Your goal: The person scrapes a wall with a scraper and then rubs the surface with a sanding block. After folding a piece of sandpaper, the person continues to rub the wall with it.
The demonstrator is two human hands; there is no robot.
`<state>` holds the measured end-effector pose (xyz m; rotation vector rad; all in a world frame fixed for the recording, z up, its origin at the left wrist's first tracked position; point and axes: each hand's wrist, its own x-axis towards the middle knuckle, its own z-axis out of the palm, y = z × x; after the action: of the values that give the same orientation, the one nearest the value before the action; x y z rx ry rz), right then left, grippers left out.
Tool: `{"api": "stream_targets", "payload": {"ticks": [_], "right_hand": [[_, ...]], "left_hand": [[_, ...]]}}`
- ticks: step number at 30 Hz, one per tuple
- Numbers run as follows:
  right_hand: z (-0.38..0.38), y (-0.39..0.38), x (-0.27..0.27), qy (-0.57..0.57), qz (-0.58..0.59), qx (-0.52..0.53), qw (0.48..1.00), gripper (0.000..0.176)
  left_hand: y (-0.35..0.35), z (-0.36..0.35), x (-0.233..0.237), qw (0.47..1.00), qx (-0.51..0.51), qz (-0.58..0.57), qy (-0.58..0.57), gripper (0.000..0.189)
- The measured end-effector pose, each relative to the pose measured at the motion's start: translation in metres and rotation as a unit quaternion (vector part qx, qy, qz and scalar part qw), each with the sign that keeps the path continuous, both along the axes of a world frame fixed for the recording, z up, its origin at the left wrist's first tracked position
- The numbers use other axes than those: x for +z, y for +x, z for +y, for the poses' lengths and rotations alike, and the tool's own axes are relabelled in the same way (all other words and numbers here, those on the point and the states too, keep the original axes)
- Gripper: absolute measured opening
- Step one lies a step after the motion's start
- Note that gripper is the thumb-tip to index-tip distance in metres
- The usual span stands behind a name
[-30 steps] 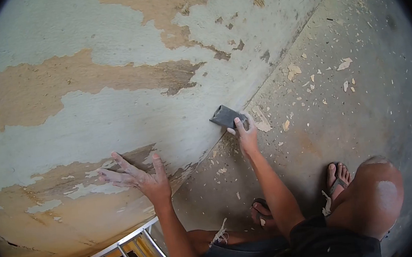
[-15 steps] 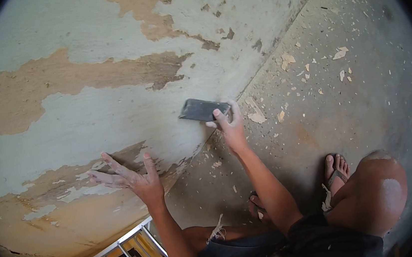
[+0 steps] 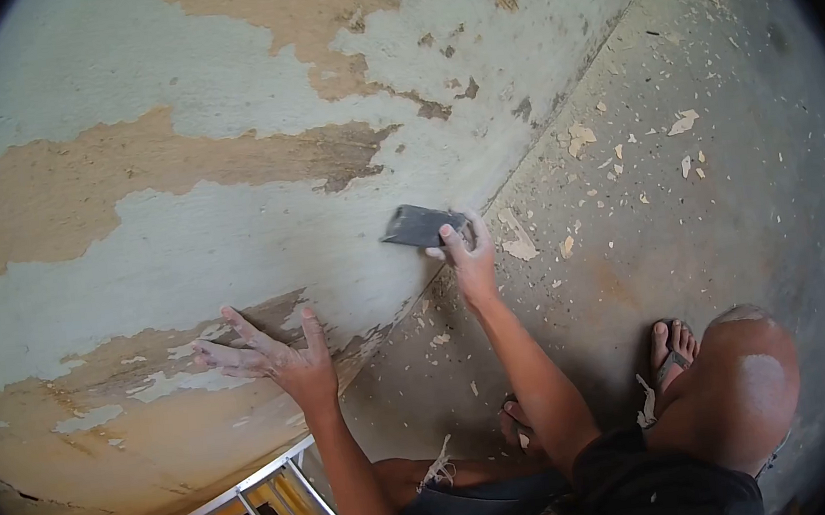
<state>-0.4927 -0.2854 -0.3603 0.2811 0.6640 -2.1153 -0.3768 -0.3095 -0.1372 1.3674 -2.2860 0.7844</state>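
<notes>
My right hand [image 3: 470, 259] grips one end of a flat, dark grey rectangular sanding block [image 3: 419, 226], thumb on top and fingers curled around its edge. The block lies over the lower part of a pale, peeling wall [image 3: 247, 214], close to where it meets the floor; whether its whole face touches cannot be told. Dust whitens the fingertips. To the left, my left hand [image 3: 288, 361] has its fingers spread over a bare brown patch of the wall and holds nothing. It appears to rest against the surface, though the contact is not clear.
Paint flakes [image 3: 519, 236] and dust litter the concrete floor [image 3: 589, 309]. A metal ladder [image 3: 246, 491] is at the lower left, near the wall. My sandalled foot [image 3: 671, 346] and bent knee [image 3: 761, 372] occupy the lower right.
The view has shifted slightly, so wall and floor appear farther right and lower. Both hands and the block show little movement against the wall.
</notes>
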Motion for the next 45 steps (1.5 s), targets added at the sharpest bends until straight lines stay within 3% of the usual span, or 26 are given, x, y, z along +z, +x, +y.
{"api": "stream_targets", "payload": {"ticks": [3, 6, 9, 13, 15, 17, 19, 21, 25, 28, 34, 36, 38, 43, 45], "right_hand": [[0.008, -0.003, -0.006, 0.053, -0.045, -0.010, 0.998, 0.038], [0.014, -0.005, 0.035, 0.003, -0.012, -0.001, 1.000, 0.041], [0.003, -0.016, 0.030, -0.043, 0.013, -0.005, 0.999, 0.041], [0.011, -0.006, -0.006, 0.041, -0.031, -0.029, 0.998, 0.038], [0.016, -0.001, 0.021, 0.030, -0.038, -0.037, 0.998, 0.037], [0.010, -0.010, 0.049, -0.028, 0.023, 0.027, 0.999, 0.038], [0.005, -0.012, 0.039, -0.034, 0.045, 0.024, 0.998, 0.037], [0.005, -0.012, 0.014, -0.001, -0.020, 0.011, 1.000, 0.038], [0.016, 0.005, 0.016, 0.059, -0.059, -0.010, 0.996, 0.037], [0.012, -0.010, 0.062, -0.035, -0.012, 0.014, 0.999, 0.035], [0.013, -0.007, 0.012, 0.046, -0.014, -0.013, 0.999, 0.040], [0.030, 0.000, 0.025, 0.087, -0.020, 0.006, 0.996, 0.042], [0.021, -0.017, 0.053, 0.004, -0.017, -0.017, 1.000, 0.037], [0.014, 0.005, 0.009, 0.006, -0.036, 0.001, 0.999, 0.036], [0.024, 0.001, 0.025, 0.066, -0.056, -0.015, 0.996, 0.036]], "left_hand": [[-0.007, -0.007, -0.003, 1.000, -0.003, 0.002, -0.002, 0.096], [-0.002, 0.004, 0.003, 1.000, -0.009, -0.010, 0.017, 0.096], [0.002, 0.001, 0.003, 1.000, 0.006, -0.014, 0.018, 0.096], [-0.005, -0.004, 0.001, 1.000, 0.001, -0.011, 0.006, 0.097], [-0.002, 0.003, 0.003, 0.999, -0.025, 0.005, 0.024, 0.098], [0.002, 0.004, 0.002, 0.999, -0.018, 0.005, 0.032, 0.097], [0.001, 0.003, 0.003, 1.000, 0.004, -0.011, 0.022, 0.097], [0.002, 0.001, 0.001, 1.000, 0.003, -0.007, 0.011, 0.098], [-0.001, 0.002, 0.001, 1.000, 0.003, 0.016, 0.026, 0.099], [-0.002, 0.004, 0.003, 1.000, -0.002, -0.004, 0.022, 0.099], [0.000, 0.001, 0.001, 1.000, 0.004, 0.008, 0.018, 0.098], [-0.002, 0.006, 0.004, 0.999, 0.006, -0.006, 0.031, 0.097], [-0.002, 0.008, 0.005, 0.999, 0.001, -0.008, 0.036, 0.097], [-0.001, 0.007, 0.003, 1.000, 0.002, 0.003, 0.023, 0.097], [-0.008, -0.003, 0.000, 0.999, 0.004, 0.017, 0.031, 0.099]]}}
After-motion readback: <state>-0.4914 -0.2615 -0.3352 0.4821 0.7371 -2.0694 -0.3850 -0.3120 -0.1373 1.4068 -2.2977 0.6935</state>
